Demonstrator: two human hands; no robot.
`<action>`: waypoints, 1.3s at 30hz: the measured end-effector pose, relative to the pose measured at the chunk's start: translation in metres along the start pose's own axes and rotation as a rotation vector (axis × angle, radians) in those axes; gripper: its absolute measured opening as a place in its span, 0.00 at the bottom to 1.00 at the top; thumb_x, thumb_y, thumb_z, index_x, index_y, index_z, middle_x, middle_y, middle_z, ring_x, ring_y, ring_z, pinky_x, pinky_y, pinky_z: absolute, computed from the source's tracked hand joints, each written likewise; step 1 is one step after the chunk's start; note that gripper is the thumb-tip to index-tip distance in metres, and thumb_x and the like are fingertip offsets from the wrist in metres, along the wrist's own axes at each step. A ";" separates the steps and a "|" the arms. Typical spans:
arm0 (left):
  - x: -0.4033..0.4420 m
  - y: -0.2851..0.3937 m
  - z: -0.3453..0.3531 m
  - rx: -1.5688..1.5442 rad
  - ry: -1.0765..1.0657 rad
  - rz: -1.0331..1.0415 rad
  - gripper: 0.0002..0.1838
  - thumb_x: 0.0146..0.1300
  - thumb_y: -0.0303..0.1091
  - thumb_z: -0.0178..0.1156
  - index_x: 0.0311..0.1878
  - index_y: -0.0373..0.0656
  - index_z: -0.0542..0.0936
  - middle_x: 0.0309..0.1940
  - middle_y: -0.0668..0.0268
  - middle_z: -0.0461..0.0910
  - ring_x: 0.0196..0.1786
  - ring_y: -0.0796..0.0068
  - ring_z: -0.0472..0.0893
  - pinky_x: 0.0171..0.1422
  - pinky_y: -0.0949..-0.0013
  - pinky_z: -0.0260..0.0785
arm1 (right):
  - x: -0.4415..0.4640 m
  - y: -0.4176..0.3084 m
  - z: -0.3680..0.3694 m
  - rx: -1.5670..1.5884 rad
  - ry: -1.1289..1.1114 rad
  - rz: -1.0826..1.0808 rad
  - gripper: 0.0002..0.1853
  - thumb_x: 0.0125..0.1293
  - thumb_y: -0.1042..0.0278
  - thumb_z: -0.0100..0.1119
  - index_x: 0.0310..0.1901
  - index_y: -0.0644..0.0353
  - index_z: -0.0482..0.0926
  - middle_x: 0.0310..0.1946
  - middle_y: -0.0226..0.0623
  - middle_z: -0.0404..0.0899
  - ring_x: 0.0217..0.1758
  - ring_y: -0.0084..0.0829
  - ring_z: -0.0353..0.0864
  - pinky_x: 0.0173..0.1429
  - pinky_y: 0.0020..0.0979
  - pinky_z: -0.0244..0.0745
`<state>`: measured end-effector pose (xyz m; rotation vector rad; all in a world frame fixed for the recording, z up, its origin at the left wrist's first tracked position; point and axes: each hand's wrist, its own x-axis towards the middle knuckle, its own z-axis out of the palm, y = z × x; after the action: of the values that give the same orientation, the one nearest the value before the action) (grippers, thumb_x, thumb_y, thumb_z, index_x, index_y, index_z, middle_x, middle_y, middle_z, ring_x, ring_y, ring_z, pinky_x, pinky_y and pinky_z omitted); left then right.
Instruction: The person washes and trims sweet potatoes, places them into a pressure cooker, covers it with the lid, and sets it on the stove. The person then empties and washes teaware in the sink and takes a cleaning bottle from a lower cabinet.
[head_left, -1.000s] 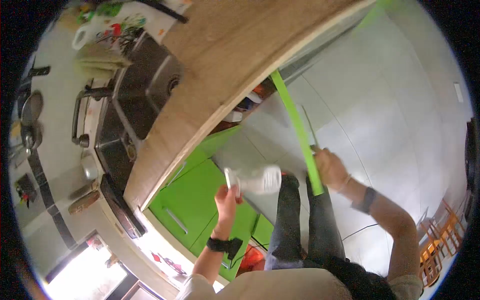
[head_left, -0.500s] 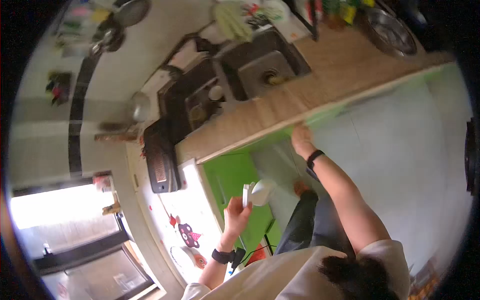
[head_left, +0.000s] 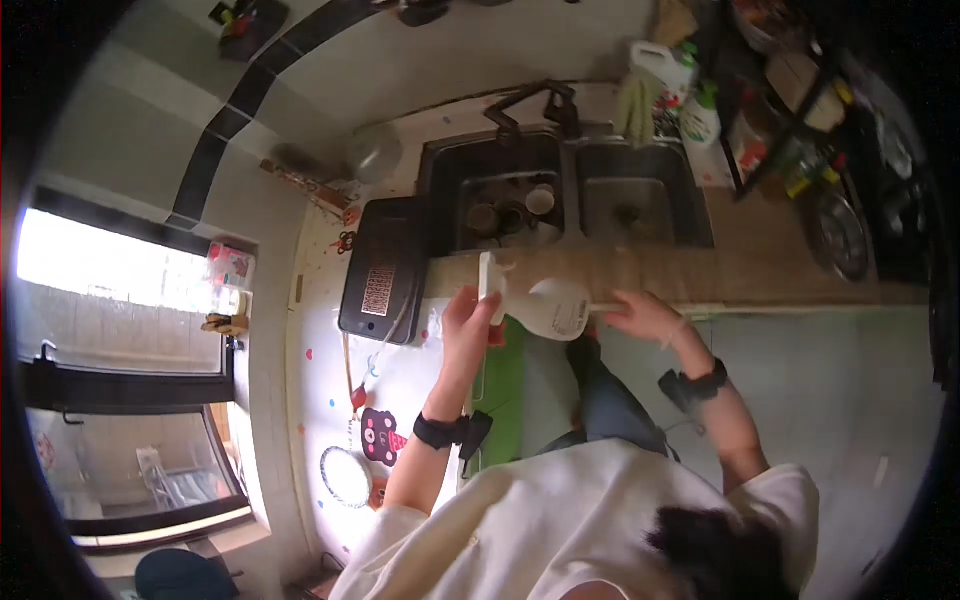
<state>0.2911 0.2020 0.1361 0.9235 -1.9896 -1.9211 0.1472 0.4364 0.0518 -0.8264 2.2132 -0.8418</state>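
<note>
My left hand [head_left: 468, 318] is closed round the flat upright bar of a white object. To the right of that bar is its rounded white body [head_left: 558, 312], with small print near one edge; its exact kind cannot be made out. My right hand [head_left: 645, 318] is just right of the rounded body, fingers stretched towards it and slightly blurred. Whether those fingertips touch it, I cannot tell. Both hands are at the front edge of the wooden counter [head_left: 640, 270], before the double sink.
The left sink basin [head_left: 450, 200] holds several cups and bowls; the right basin [head_left: 650, 205] is beside it. A black flat appliance [head_left: 385, 260] stands left of the sink. Soap bottles [head_left: 700, 115] and a metal bowl [head_left: 840, 235] are at the right. A window [head_left: 120, 300] is far left.
My right hand has come up from below the counter edge towards the white object. My left hand has raised that object to the counter edge. The view has turned to face the sink.
</note>
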 end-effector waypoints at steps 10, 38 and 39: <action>0.120 0.021 0.025 -0.291 -0.038 -0.182 0.15 0.59 0.37 0.56 0.41 0.34 0.71 0.22 0.61 0.75 0.19 0.74 0.75 0.22 0.73 0.67 | 0.152 -0.140 -0.012 -0.073 0.194 -0.415 0.39 0.42 0.64 0.68 0.57 0.61 0.60 0.44 0.50 0.74 0.45 0.49 0.75 0.44 0.42 0.71; 0.168 -0.122 -0.199 0.556 0.337 0.144 0.04 0.52 0.24 0.57 0.32 0.37 0.73 0.34 0.53 0.72 0.41 0.51 0.71 0.44 0.57 0.65 | 0.313 -0.189 0.084 -0.153 -0.228 -0.306 0.22 0.49 0.69 0.58 0.47 0.66 0.71 0.52 0.53 0.67 0.52 0.53 0.69 0.55 0.43 0.68; 0.169 -0.120 -0.204 0.545 0.340 0.140 0.04 0.52 0.24 0.58 0.32 0.37 0.74 0.34 0.54 0.72 0.41 0.51 0.71 0.43 0.57 0.65 | 0.314 -0.193 0.085 -0.134 -0.249 -0.295 0.21 0.49 0.69 0.58 0.46 0.66 0.71 0.52 0.53 0.66 0.52 0.54 0.69 0.55 0.43 0.68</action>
<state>0.3089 -0.0546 0.0012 1.1037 -2.3161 -1.0676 0.0799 0.0640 0.0397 -1.2737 1.9714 -0.6856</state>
